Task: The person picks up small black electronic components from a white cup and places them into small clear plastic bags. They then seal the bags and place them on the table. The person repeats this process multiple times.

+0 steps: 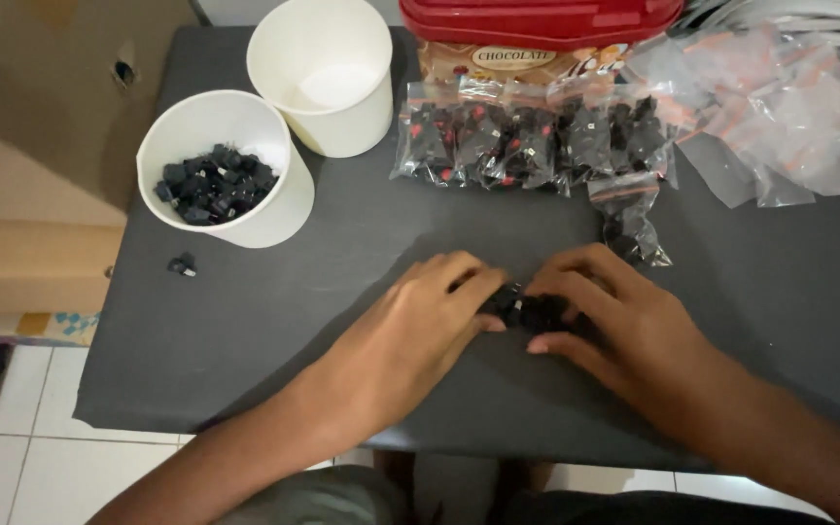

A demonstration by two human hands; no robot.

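My left hand [418,326] and my right hand [614,316] meet over the middle of a dark grey table [274,321]. Between their fingertips sits a small cluster of black switch parts [527,309], pinched from both sides. A white paper cup [221,165] at the left holds several of the same black parts. One loose black part [182,264] lies on the table below that cup. A row of clear bags with black and red parts [537,136] lies beyond my hands, and one small bag [634,224] rests just above my right hand.
A second white paper cup [328,73], with nothing in it, stands at the back. A red-lidded container [537,29] sits behind the bags. Several flat clear bags [780,107] are piled at the right. White floor tiles [21,457] show at the left.
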